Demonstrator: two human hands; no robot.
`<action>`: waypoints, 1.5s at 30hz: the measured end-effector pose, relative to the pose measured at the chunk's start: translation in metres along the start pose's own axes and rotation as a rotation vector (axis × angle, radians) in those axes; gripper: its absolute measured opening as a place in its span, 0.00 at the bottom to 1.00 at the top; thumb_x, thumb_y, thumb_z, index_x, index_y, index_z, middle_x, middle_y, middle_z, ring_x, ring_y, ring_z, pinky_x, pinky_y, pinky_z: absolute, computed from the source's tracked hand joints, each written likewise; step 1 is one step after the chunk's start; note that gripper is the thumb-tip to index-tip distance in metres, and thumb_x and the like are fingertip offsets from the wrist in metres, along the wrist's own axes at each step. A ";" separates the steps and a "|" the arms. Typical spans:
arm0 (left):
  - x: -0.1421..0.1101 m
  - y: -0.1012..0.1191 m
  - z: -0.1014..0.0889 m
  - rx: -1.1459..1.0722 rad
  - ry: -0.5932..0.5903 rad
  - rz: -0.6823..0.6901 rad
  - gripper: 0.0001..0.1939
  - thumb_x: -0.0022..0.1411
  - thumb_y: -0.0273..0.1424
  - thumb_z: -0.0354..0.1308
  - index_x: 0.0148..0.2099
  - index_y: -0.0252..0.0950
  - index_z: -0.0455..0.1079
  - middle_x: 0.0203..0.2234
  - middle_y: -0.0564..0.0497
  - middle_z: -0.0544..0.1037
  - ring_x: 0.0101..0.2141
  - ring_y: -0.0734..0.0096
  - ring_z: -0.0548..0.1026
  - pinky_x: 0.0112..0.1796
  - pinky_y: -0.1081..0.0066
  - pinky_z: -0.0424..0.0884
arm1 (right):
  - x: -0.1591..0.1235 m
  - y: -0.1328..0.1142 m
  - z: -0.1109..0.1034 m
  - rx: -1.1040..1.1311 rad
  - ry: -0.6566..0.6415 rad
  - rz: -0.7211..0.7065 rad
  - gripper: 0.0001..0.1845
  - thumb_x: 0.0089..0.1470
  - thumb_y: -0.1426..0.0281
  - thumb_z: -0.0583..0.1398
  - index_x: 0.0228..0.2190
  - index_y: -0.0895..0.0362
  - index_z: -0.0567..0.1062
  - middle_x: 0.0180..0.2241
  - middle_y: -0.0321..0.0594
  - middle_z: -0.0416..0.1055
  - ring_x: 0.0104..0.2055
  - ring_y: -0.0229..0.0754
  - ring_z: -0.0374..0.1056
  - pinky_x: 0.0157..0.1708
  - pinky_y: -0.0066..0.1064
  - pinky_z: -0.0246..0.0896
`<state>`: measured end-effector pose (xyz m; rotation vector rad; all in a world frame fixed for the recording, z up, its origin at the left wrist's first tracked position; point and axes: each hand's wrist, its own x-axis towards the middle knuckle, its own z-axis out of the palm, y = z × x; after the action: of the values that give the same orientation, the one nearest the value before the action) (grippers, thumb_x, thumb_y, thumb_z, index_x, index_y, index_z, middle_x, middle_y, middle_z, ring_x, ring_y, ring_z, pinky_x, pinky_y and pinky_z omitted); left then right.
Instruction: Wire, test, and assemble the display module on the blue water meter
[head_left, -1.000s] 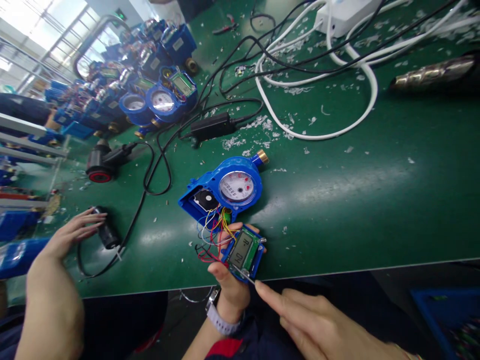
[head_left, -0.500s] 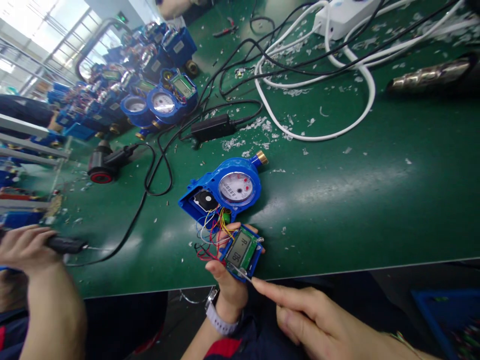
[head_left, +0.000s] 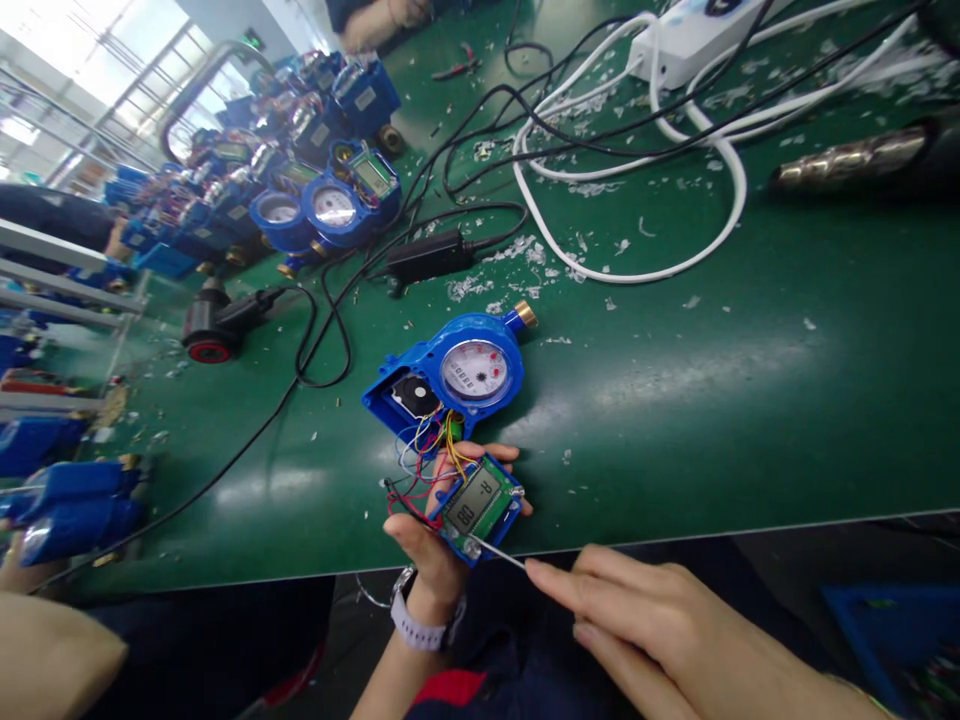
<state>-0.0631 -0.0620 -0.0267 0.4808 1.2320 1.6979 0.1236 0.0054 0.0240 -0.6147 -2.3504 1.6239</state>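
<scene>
My left hand [head_left: 433, 545], a watch on its wrist, holds up a small display module [head_left: 480, 505], a green circuit board with a lit-up LCD in a blue frame. Coloured wires [head_left: 420, 460] run from it to a blue water meter [head_left: 450, 380], which lies on the table just beyond with its side housing uncovered. From the right, my right hand [head_left: 637, 610] grips a thin metal rod [head_left: 501, 553], index finger along it. The rod's tip touches or nearly touches the board by the LCD's lower edge. Its handle is hidden in my palm.
Black cables, a black adapter [head_left: 427, 256] and a white power strip [head_left: 682, 40] lie across the green table [head_left: 675, 400]. A heat gun nozzle [head_left: 847, 160] points in from the right. Several blue meters [head_left: 330, 205] crowd the back left. A co-worker's arm [head_left: 56, 655] is at left.
The digits on the LCD differ. My right hand and the rod have shifted slightly. At left, the co-worker's hand with a screwdriver has left view and blue meters show there.
</scene>
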 end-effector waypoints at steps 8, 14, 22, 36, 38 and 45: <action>-0.002 -0.001 -0.004 0.091 -0.013 0.029 0.43 0.48 0.69 0.48 0.50 0.40 0.72 0.37 0.43 0.79 0.35 0.53 0.79 0.37 0.60 0.78 | 0.006 -0.016 -0.007 0.203 -0.107 0.075 0.24 0.56 0.80 0.51 0.49 0.54 0.77 0.36 0.38 0.78 0.38 0.41 0.75 0.40 0.25 0.71; -0.002 -0.005 -0.009 0.051 -0.050 -0.024 0.47 0.43 0.70 0.49 0.54 0.41 0.71 0.39 0.41 0.80 0.35 0.51 0.80 0.36 0.59 0.78 | 0.011 -0.009 0.000 0.289 -0.202 0.147 0.21 0.54 0.80 0.51 0.42 0.57 0.80 0.29 0.40 0.76 0.31 0.40 0.73 0.35 0.25 0.69; -0.003 -0.012 -0.014 0.103 0.055 0.013 0.44 0.45 0.71 0.47 0.48 0.42 0.75 0.34 0.42 0.81 0.41 0.49 0.80 0.38 0.58 0.78 | 0.006 -0.017 0.010 0.370 -0.186 0.274 0.23 0.61 0.76 0.49 0.50 0.56 0.77 0.28 0.37 0.74 0.24 0.36 0.69 0.28 0.23 0.68; -0.002 -0.005 0.004 0.008 0.089 -0.030 0.39 0.48 0.69 0.49 0.45 0.43 0.74 0.33 0.46 0.80 0.35 0.54 0.81 0.36 0.60 0.79 | 0.012 -0.001 0.031 0.429 -0.038 0.178 0.22 0.62 0.70 0.50 0.54 0.62 0.71 0.28 0.38 0.73 0.31 0.37 0.69 0.36 0.25 0.66; -0.002 -0.007 0.005 0.016 0.113 -0.014 0.40 0.47 0.70 0.48 0.45 0.42 0.74 0.34 0.46 0.80 0.35 0.54 0.81 0.37 0.60 0.79 | 0.012 0.001 0.032 0.398 -0.040 0.165 0.23 0.63 0.71 0.50 0.57 0.60 0.69 0.32 0.39 0.74 0.34 0.37 0.70 0.38 0.25 0.65; -0.003 -0.009 0.004 0.008 0.090 -0.002 0.42 0.48 0.69 0.46 0.46 0.39 0.73 0.37 0.43 0.79 0.38 0.52 0.80 0.39 0.60 0.78 | 0.013 -0.010 0.019 0.428 -0.164 0.227 0.25 0.63 0.71 0.48 0.58 0.58 0.68 0.29 0.38 0.72 0.31 0.37 0.69 0.35 0.25 0.66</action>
<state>-0.0545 -0.0620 -0.0329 0.4109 1.3036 1.7295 0.1020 -0.0070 0.0255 -0.6929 -1.9877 2.2689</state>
